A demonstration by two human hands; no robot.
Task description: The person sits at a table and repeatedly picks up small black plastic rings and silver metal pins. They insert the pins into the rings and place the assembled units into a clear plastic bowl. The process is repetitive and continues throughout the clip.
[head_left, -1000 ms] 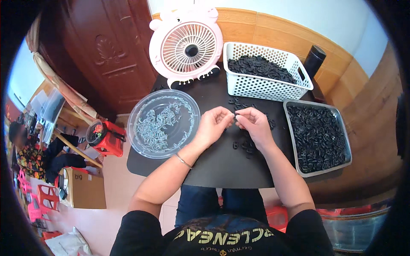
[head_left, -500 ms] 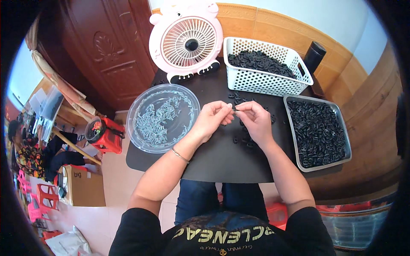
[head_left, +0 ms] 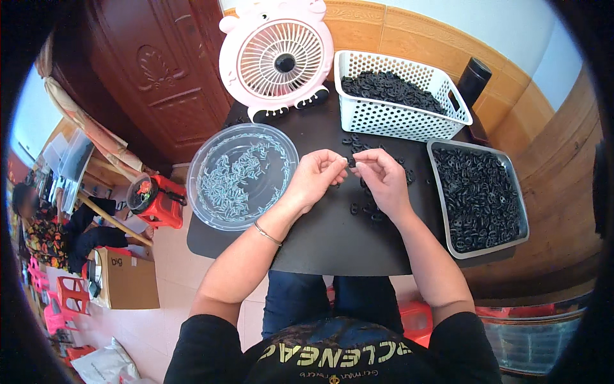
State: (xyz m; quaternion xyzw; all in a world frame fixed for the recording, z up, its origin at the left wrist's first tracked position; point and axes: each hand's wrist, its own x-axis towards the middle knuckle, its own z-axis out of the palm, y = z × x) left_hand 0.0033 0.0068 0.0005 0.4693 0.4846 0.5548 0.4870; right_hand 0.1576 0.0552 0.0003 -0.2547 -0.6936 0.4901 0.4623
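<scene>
Over the middle of the dark table [head_left: 339, 249], my left hand [head_left: 318, 176] pinches a small black plastic piece [head_left: 351, 162] between thumb and fingertips. My right hand [head_left: 384, 182] meets it from the other side, its thumb and fingers also pinched together; whatever they grip is too small to make out. Beneath and around the right hand lie several loose black pieces [head_left: 371, 208] of the same sort. Left of my hands, a round clear tub [head_left: 194, 182] holds many short, thin, silvery-blue pins [head_left: 231, 185]. At the right, a metal tray [head_left: 491, 248] is filled with black pieces [head_left: 481, 198].
Behind my hands stands a white perforated basket [head_left: 396, 125] with more black pieces. A pink animal-shaped fan [head_left: 231, 64] is at the back left, a black cylinder [head_left: 474, 80] at the back right. Beyond the table's left side are a red stool [head_left: 167, 208], a cardboard box [head_left: 131, 281] and a seated person [head_left: 48, 237].
Both hands stay almost in place, fingertips shifting slightly. The black piece shows more plainly between them now. The whole view has tilted a little.
</scene>
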